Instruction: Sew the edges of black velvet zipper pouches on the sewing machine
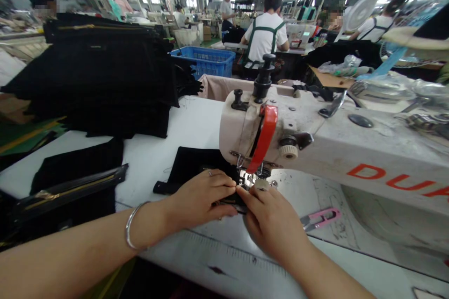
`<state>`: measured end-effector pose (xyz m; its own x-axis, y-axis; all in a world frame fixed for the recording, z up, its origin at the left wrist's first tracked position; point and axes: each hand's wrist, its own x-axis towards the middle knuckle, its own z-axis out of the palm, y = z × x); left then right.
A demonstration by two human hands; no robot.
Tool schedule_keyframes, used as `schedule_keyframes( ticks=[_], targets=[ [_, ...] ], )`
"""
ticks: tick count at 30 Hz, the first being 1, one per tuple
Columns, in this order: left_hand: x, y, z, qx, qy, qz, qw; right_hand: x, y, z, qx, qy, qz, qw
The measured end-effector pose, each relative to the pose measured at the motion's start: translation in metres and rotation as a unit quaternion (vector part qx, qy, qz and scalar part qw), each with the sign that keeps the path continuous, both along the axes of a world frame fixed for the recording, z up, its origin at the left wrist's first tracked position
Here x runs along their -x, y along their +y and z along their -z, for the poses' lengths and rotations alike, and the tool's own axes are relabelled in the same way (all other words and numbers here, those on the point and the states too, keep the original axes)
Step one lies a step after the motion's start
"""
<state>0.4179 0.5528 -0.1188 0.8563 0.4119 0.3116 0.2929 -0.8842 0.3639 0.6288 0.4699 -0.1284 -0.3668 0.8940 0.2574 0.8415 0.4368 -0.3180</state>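
A black fabric piece (196, 161) lies on the white table, its right end under the presser foot of a sewing machine (315, 121). My left hand (203, 194) presses on the fabric left of the needle, thumb and fingers closed on its near edge. Close against it, my right hand (268, 215) grips the same edge just in front of the presser foot, the fingertips of both hands almost meeting. The needle area is partly hidden by my fingers. Pink-handled thread snips (322, 218) rest on the machine bed, right of my right hand.
Black fabric pieces with zippers form a tall stack (105, 70) at the back left. Another black zippered piece (70, 191) lies at the left edge. Beyond stand a blue crate (206, 60) and a seated co-worker (266, 32). A printed ruler (242, 254) runs along the near edge.
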Motion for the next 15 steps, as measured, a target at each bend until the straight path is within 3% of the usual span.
schedule_keyframes(
  ticks=[5, 10, 15],
  targets=[
    [-0.004, 0.014, 0.006, -0.022, -0.028, -0.003, 0.999, 0.0, 0.002, 0.001, 0.008, 0.0, 0.012, 1.0],
    [0.008, 0.022, 0.005, 0.005, -0.006, -0.013, 1.0, -0.008, 0.001, -0.005, -0.043, 0.053, 0.041, 0.997],
    [0.017, 0.027, 0.005, 0.045, -0.05, -0.009, 0.998, -0.015, 0.006, -0.012, -0.048, 0.004, 0.086, 0.995]
  ],
)
